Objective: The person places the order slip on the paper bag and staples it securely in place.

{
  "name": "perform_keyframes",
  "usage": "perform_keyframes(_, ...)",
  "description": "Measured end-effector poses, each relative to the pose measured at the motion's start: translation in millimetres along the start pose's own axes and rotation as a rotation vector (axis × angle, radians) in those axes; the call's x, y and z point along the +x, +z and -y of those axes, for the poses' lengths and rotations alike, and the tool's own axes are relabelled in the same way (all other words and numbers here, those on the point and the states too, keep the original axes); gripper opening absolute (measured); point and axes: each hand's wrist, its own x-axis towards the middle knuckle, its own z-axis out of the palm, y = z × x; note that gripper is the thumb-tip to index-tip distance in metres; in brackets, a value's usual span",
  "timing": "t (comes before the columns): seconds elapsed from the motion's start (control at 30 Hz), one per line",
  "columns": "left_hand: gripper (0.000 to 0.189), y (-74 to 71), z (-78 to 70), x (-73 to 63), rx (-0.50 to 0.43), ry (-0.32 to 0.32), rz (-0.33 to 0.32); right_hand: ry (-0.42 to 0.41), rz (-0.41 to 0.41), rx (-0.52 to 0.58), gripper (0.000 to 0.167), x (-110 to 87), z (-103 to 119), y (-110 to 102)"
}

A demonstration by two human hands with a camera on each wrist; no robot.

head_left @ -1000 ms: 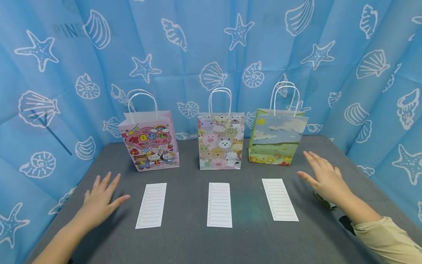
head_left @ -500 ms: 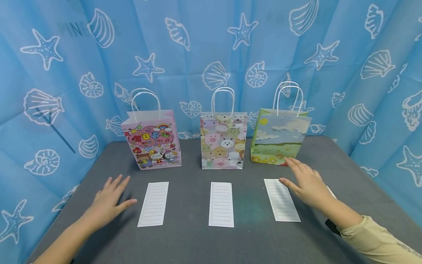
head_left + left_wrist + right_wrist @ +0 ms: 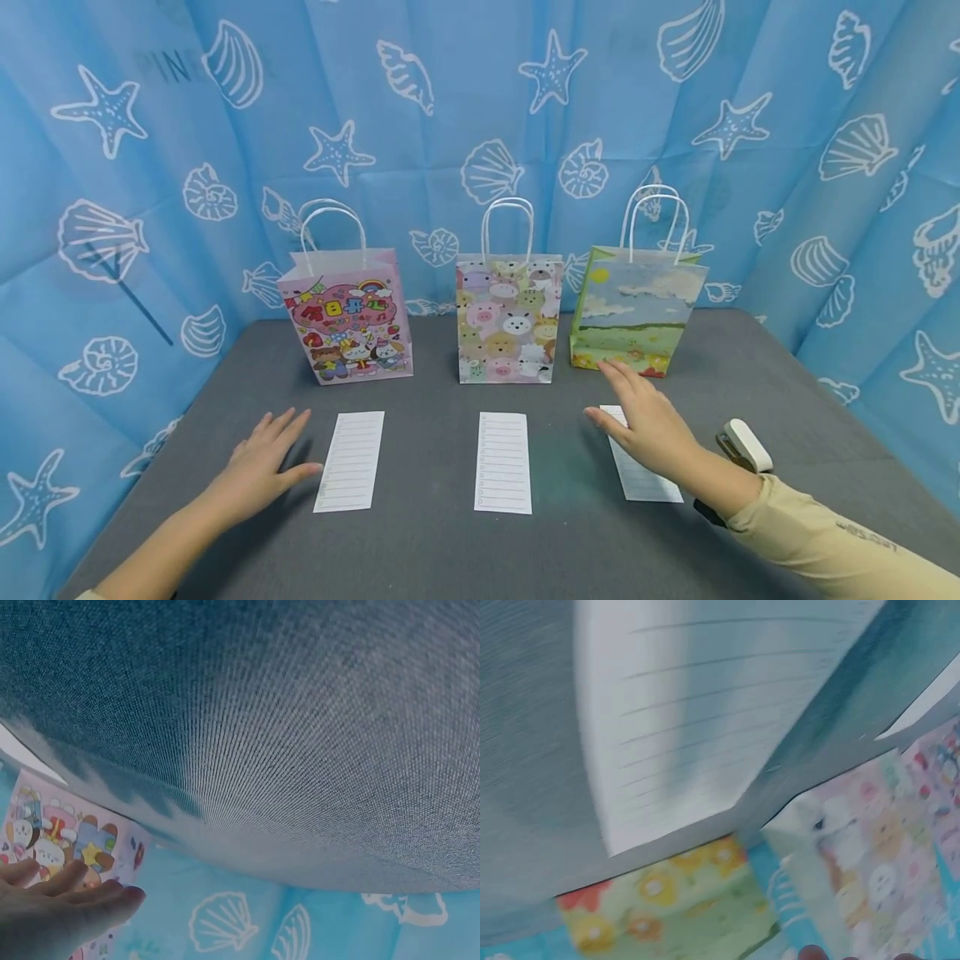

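Curtained booth: grey table (image 3: 427, 467), seashell-print curtain (image 3: 472, 125)

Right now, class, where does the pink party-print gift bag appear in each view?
Head: the pink party-print gift bag stands left of the animal-face gift bag.
Left wrist: lower left, partly behind the left hand's fingers.
Right wrist: right edge, cut off by the frame.
Shared landmark: blue shell-print curtain.

Three white lined slips (image 3: 502, 463) flat, spaced in row.

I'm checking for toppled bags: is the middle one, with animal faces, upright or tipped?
Upright: the animal-face bag stands with its bottom edge on the gray table, its top edge level above.
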Motion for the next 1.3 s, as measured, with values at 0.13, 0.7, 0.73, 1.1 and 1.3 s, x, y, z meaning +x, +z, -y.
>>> perform_keyframes(0.13,0.082,-0.1,-2.7,0.1,-0.012,-0.008,0.011,-0.01,0.002,0.045,0.066,3.4,10.8,8.0)
perform_keyframes(0.7,0.084,1.0,-2.6,3.5,-0.112,-0.017,0.029,-0.055,0.037,0.241,0.069,22.3,55.7,35.6)
perform_keyframes(0.73,0.084,0.9,-2.4,2.7,-0.123,-0.013,0.024,-0.049,0.047,0.256,0.069,23.3,57.9,37.0)
perform_keyframes(1.1,0.085,0.8,-2.9,7.9,-0.17,-0.064,0.056,0.029,0.143,0.515,0.072,41.4,84.5,56.2)
perform_keyframes(1.3,0.085,1.8,-2.5,11.8,-0.215,-0.103,0.077,0.098,0.161,0.64,0.071,52.9,95.7,69.1)
